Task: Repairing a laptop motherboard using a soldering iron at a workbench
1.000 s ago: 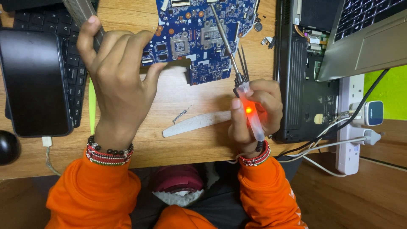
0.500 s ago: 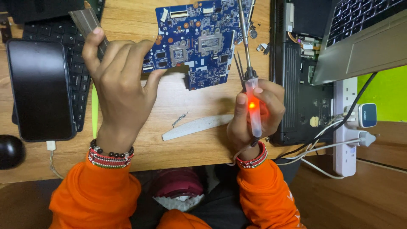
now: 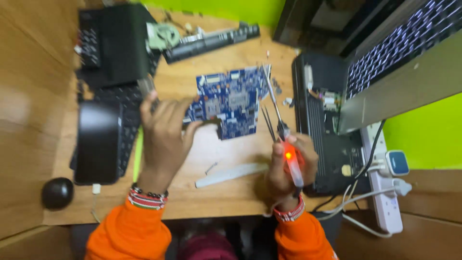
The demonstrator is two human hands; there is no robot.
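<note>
Circuit board (image 3: 231,103), blue and roughly square, is lying flat on the wooden table (image 3: 231,192), and its near left corner is being touched by the left hand (image 3: 163,130). That hand is being held with its fingers loosely curled and partly spread; a small grey part (image 3: 147,86) is being pinched at its fingertips, though blur is making the grip hard to judge. The right hand (image 3: 291,166) is being kept clamped around a slim tool with a glowing red light (image 3: 291,159), and a pair of tweezers (image 3: 268,123) is being gripped alongside it, the tips pointing at the board's right edge. A pale flat strip (image 3: 231,174) is lying on the table between the two hands. A black keyboard (image 3: 122,125) and a dark phone-like slab (image 3: 96,142) are lying left of the left hand, with a round black mouse (image 3: 57,192) nearer the table's edge. An opened laptop (image 3: 337,110) is sitting to the right of the board, and a white power strip (image 3: 385,192) is lying beyond it.
</note>
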